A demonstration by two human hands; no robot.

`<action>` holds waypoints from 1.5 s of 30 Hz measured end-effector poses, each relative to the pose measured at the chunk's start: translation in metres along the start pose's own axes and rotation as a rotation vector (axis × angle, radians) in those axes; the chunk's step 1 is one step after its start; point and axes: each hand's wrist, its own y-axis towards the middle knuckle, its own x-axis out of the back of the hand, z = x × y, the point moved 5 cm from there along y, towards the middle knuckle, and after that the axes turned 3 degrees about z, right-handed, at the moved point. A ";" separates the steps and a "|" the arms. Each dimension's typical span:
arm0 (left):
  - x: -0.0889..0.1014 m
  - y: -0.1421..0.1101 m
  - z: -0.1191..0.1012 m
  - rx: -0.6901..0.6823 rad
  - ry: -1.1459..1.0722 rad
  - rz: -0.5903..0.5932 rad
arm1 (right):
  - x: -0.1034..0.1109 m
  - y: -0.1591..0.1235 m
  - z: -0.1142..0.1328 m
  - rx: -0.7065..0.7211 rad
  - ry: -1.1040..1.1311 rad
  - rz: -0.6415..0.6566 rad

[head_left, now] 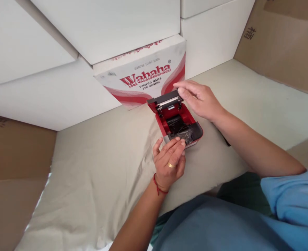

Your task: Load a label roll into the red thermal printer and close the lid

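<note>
The red-and-black device [187, 116] rests on the beige cloth [104, 157], between the 2 hands, with its lid [166, 99] raised. The right hand [199, 99] pinches the lid's right corner, thumb nearest the viewer, fingers behind. The left hand [169, 162] is at the device's front edge, fingers slightly curled and close together; fingertips touch the clear film [184, 134]. Whether they grip it cannot be determined.

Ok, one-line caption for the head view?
Right hand holding the raised lid of a red-and-black device, left hand at film near its front.
</note>
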 end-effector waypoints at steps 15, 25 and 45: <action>0.008 -0.002 -0.002 0.034 -0.074 0.063 | -0.004 -0.094 -0.001 0.178 -0.112 0.088; 0.009 -0.011 0.072 0.874 -0.627 -0.399 | -0.011 -0.099 -0.008 0.269 0.072 -0.062; -0.021 -0.015 0.079 0.957 -1.016 -0.059 | -0.003 -0.123 0.015 0.496 0.014 -0.159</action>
